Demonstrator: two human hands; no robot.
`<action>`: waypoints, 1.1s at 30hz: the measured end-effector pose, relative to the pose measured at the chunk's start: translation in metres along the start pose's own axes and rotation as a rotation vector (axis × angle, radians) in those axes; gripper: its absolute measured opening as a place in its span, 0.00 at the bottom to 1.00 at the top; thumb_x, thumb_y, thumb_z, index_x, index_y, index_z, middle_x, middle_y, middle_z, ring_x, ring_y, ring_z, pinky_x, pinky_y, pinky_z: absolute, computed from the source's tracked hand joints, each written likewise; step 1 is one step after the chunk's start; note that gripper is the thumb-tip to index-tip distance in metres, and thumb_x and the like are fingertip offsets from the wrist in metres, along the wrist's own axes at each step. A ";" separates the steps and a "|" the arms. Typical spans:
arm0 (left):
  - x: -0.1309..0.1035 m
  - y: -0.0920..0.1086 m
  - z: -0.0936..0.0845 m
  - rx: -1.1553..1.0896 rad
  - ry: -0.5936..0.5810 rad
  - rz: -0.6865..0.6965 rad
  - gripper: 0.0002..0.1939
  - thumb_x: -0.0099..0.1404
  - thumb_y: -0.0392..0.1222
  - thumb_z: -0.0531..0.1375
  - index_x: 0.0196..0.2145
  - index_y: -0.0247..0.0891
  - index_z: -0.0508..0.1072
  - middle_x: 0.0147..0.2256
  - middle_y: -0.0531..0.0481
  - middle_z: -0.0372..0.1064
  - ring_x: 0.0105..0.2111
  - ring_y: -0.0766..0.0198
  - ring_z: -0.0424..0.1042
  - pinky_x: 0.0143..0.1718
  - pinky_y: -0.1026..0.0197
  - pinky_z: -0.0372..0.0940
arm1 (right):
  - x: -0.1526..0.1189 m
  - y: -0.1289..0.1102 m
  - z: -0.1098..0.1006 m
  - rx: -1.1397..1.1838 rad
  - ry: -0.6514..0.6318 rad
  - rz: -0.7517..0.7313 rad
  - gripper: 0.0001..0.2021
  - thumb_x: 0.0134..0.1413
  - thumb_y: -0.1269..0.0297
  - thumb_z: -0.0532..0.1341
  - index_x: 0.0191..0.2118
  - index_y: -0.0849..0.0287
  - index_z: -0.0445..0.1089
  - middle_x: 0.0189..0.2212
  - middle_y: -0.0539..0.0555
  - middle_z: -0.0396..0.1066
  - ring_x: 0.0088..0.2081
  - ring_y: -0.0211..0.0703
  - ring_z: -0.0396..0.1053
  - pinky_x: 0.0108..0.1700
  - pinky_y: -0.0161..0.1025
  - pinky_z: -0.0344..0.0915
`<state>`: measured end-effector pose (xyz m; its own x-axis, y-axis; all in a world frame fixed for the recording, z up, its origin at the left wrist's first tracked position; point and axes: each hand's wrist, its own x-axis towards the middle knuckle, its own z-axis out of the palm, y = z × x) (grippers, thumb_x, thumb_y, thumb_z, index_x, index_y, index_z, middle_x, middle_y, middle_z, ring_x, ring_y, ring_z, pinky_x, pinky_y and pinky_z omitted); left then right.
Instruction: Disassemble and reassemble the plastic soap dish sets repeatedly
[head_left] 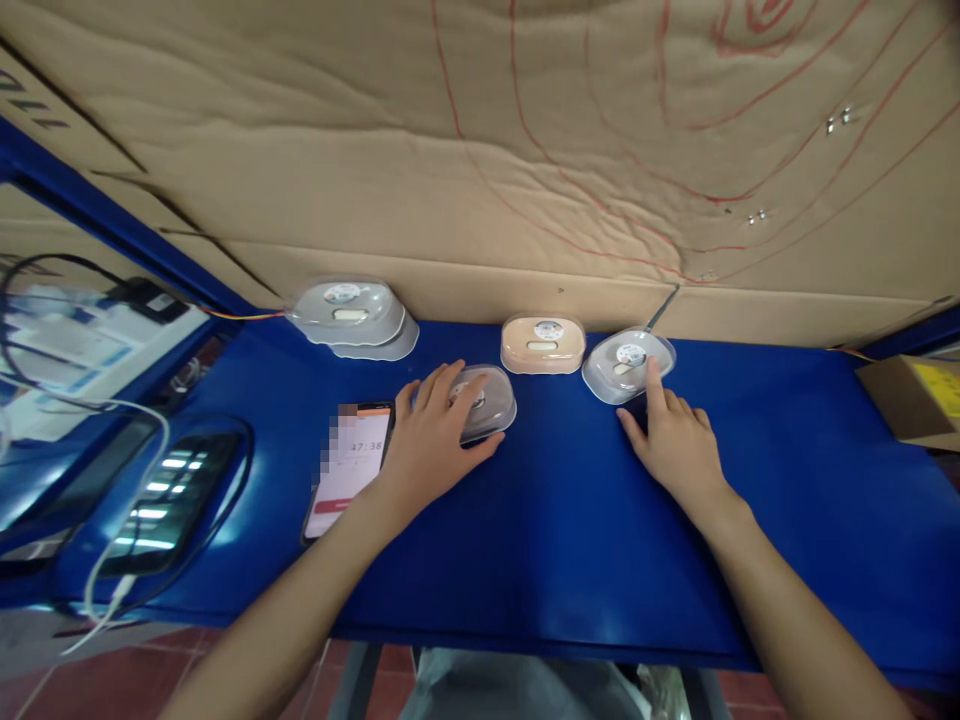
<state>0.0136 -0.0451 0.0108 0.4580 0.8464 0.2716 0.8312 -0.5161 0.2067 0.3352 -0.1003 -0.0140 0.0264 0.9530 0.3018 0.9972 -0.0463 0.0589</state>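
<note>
My left hand (439, 430) rests with spread fingers over a grey oval box with a clear lid (493, 400), near the middle of the blue table (555, 560). To the right, my right hand (675, 435) has its index finger stretched out, touching the front right edge of another grey lidded box (619, 365); its thumb is apart and the other fingers are partly bent. Between these two boxes and slightly farther back stands a peach-coloured box (541, 350). Two more grey boxes (352, 315) are stacked at the back left.
A lit phone (352, 465) lies left of my left forearm. Farther left are a dark device (169, 500), a white cable (94, 580) and a clear bag. Cardboard (375, 180) lines the back; a thin tool (661, 308) leans there. A carton (911, 400) stands right.
</note>
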 end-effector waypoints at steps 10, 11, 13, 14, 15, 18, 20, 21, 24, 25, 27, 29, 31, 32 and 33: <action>-0.018 0.029 -0.001 -0.204 -0.142 0.291 0.41 0.64 0.57 0.69 0.69 0.43 0.63 0.71 0.30 0.56 0.67 0.34 0.60 0.63 0.34 0.55 | -0.003 -0.013 -0.003 0.268 0.043 0.026 0.32 0.73 0.56 0.54 0.75 0.61 0.46 0.38 0.58 0.79 0.37 0.58 0.77 0.39 0.50 0.72; -0.019 0.030 -0.001 -0.216 -0.149 0.308 0.43 0.63 0.57 0.70 0.70 0.43 0.62 0.71 0.29 0.54 0.68 0.33 0.59 0.64 0.33 0.54 | -0.005 -0.018 -0.005 0.352 0.042 0.017 0.30 0.74 0.57 0.54 0.74 0.59 0.49 0.39 0.57 0.79 0.37 0.56 0.77 0.40 0.50 0.73; -0.020 0.030 -0.001 -0.235 -0.163 0.325 0.45 0.62 0.57 0.70 0.70 0.43 0.60 0.72 0.28 0.53 0.69 0.32 0.56 0.66 0.31 0.52 | -0.009 -0.027 -0.009 0.524 0.042 -0.049 0.24 0.75 0.58 0.52 0.71 0.55 0.56 0.40 0.56 0.79 0.38 0.53 0.77 0.43 0.49 0.74; -0.020 0.029 -0.002 -0.246 -0.174 0.327 0.46 0.61 0.58 0.70 0.71 0.43 0.59 0.72 0.28 0.52 0.70 0.31 0.55 0.66 0.30 0.51 | -0.011 -0.030 -0.011 0.600 0.041 -0.108 0.22 0.76 0.59 0.51 0.70 0.53 0.58 0.41 0.55 0.78 0.39 0.52 0.77 0.45 0.49 0.74; -0.020 0.028 -0.003 -0.257 -0.187 0.324 0.47 0.61 0.57 0.71 0.71 0.43 0.58 0.72 0.28 0.52 0.71 0.31 0.54 0.67 0.29 0.52 | -0.013 -0.033 -0.012 0.663 0.038 -0.176 0.21 0.76 0.60 0.51 0.69 0.52 0.60 0.41 0.55 0.78 0.41 0.51 0.77 0.46 0.49 0.74; -0.021 0.027 -0.004 -0.306 -0.223 0.302 0.50 0.60 0.51 0.72 0.73 0.45 0.54 0.72 0.30 0.51 0.71 0.33 0.54 0.67 0.30 0.55 | -0.017 -0.038 -0.012 0.763 -0.013 -0.385 0.22 0.76 0.54 0.52 0.68 0.53 0.61 0.49 0.60 0.77 0.50 0.54 0.76 0.52 0.52 0.73; -0.023 0.027 -0.004 -0.359 -0.235 0.273 0.50 0.60 0.46 0.72 0.73 0.46 0.52 0.72 0.31 0.50 0.71 0.35 0.55 0.66 0.32 0.59 | -0.019 -0.040 -0.012 0.780 -0.079 -0.503 0.32 0.71 0.42 0.56 0.71 0.56 0.58 0.59 0.65 0.71 0.59 0.60 0.71 0.58 0.57 0.71; -0.024 0.027 -0.003 -0.389 -0.238 0.254 0.51 0.60 0.44 0.72 0.73 0.47 0.51 0.72 0.32 0.50 0.71 0.35 0.56 0.66 0.33 0.61 | -0.019 -0.041 -0.012 0.778 -0.116 -0.546 0.39 0.66 0.36 0.58 0.72 0.57 0.57 0.64 0.68 0.67 0.63 0.63 0.68 0.61 0.59 0.69; -0.025 0.029 -0.001 -0.458 -0.252 0.213 0.54 0.58 0.44 0.75 0.73 0.50 0.50 0.72 0.33 0.50 0.70 0.35 0.57 0.65 0.32 0.63 | -0.020 -0.045 -0.014 0.739 -0.199 -0.596 0.47 0.58 0.35 0.67 0.74 0.57 0.54 0.69 0.69 0.58 0.69 0.66 0.60 0.64 0.60 0.66; -0.025 0.029 0.000 -0.472 -0.257 0.207 0.55 0.57 0.44 0.76 0.73 0.51 0.50 0.72 0.33 0.50 0.70 0.35 0.58 0.65 0.31 0.63 | -0.020 -0.046 -0.015 0.727 -0.212 -0.590 0.46 0.58 0.40 0.68 0.74 0.56 0.54 0.70 0.69 0.58 0.70 0.65 0.59 0.65 0.60 0.66; -0.025 0.029 0.001 -0.495 -0.268 0.201 0.55 0.57 0.44 0.76 0.73 0.54 0.50 0.72 0.35 0.51 0.69 0.35 0.58 0.65 0.30 0.63 | -0.020 -0.048 -0.016 0.714 -0.215 -0.579 0.42 0.60 0.47 0.69 0.73 0.55 0.55 0.69 0.68 0.60 0.70 0.63 0.60 0.65 0.58 0.66; -0.025 0.028 0.000 -0.534 -0.285 0.178 0.55 0.57 0.45 0.76 0.73 0.57 0.50 0.72 0.36 0.50 0.70 0.35 0.58 0.65 0.29 0.63 | -0.020 -0.047 -0.015 0.717 -0.189 -0.586 0.40 0.61 0.46 0.69 0.73 0.55 0.56 0.69 0.67 0.61 0.69 0.62 0.62 0.65 0.58 0.67; -0.026 0.027 0.000 -0.592 -0.312 0.133 0.56 0.57 0.47 0.76 0.73 0.59 0.48 0.73 0.37 0.47 0.70 0.35 0.58 0.65 0.30 0.64 | -0.019 -0.046 -0.013 0.733 -0.156 -0.594 0.40 0.61 0.43 0.68 0.71 0.56 0.58 0.68 0.68 0.62 0.68 0.63 0.63 0.64 0.58 0.67; -0.026 0.027 -0.001 -0.621 -0.327 0.110 0.56 0.58 0.49 0.76 0.73 0.60 0.48 0.74 0.37 0.45 0.70 0.36 0.58 0.65 0.31 0.65 | -0.019 -0.044 -0.012 0.744 -0.145 -0.593 0.40 0.60 0.41 0.67 0.71 0.56 0.59 0.68 0.68 0.62 0.68 0.63 0.64 0.64 0.58 0.67; -0.027 0.027 -0.001 -0.644 -0.338 0.092 0.56 0.58 0.50 0.76 0.73 0.60 0.47 0.74 0.38 0.44 0.70 0.36 0.58 0.65 0.32 0.65 | -0.019 -0.043 -0.011 0.757 -0.137 -0.586 0.40 0.60 0.40 0.67 0.71 0.56 0.59 0.68 0.68 0.63 0.67 0.63 0.65 0.64 0.58 0.67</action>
<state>0.0235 -0.0819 0.0099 0.6759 0.7364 0.0313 0.4820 -0.4737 0.7370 0.2907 -0.1200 -0.0116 -0.5298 0.7921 0.3030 0.6343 0.6072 -0.4784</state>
